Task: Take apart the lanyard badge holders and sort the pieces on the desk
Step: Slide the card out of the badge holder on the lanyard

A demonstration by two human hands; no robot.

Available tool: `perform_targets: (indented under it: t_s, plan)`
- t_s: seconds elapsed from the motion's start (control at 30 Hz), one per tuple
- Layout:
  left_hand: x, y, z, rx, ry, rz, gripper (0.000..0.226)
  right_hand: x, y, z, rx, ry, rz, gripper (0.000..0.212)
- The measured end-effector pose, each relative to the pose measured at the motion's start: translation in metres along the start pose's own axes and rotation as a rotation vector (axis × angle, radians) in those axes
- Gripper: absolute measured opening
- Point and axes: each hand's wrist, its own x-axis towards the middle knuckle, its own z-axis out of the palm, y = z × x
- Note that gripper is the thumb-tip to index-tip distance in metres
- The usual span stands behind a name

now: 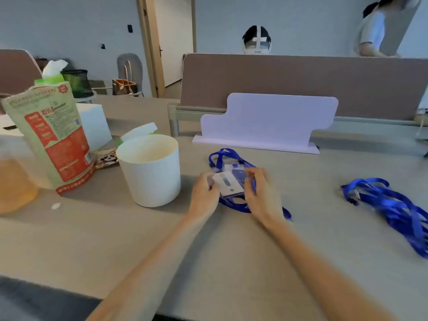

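Both hands meet over one badge holder in the middle of the desk. The left hand pinches its left edge, fingers closed on the clear sleeve; the right hand curls over the right side, fingers clamped there too. A white card shows inside, and the blue lanyard loops out behind the grip and trails under the right wrist.

To do this well, I would say one hand should hold the sleeve flat while the other works the card or the clip free, pulling straight so the strap does not snag; which piece is coming loose is too blurred to tell.

Well off to the right of the grip lies a heap of blue lanyards, likely the sorted pile. Near the left hand stands a white cup, close enough to knock with an elbow. Beyond it sit a printed bag and an amber jug. Behind the grip stands a pale stand.
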Motion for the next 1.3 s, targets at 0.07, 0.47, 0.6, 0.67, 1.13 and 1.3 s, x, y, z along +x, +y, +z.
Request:
perform_targets:
  t_s: [0.07,0.47,0.6,0.67,1.13,1.3]
  plan:
    - [0.014,-0.003,0.003,0.069,0.025,-0.007,0.026,0.018,0.006,0.012,-0.193,-0.131,-0.055,0.028]
    - [0.057,-0.016,-0.001,0.21,0.059,-0.03,0.029,0.035,0.018,0.038,-0.169,-0.455,0.03,0.079]
    - [0.055,-0.021,-0.004,0.106,0.063,-0.018,0.025,0.037,0.022,0.035,0.089,-0.443,0.109,0.063]
    - [0.054,-0.023,-0.005,0.151,0.071,0.019,0.036,0.034,0.026,0.033,0.171,-0.442,0.131,0.058]
    - [0.068,-0.036,-0.009,0.636,-0.143,0.522,0.013,0.029,0.025,-0.005,-0.231,-0.473,-0.002,0.079]
    - [0.057,-0.029,-0.011,0.587,-0.031,0.648,0.013,0.026,0.035,0.0,-0.247,-0.362,-0.155,0.035]
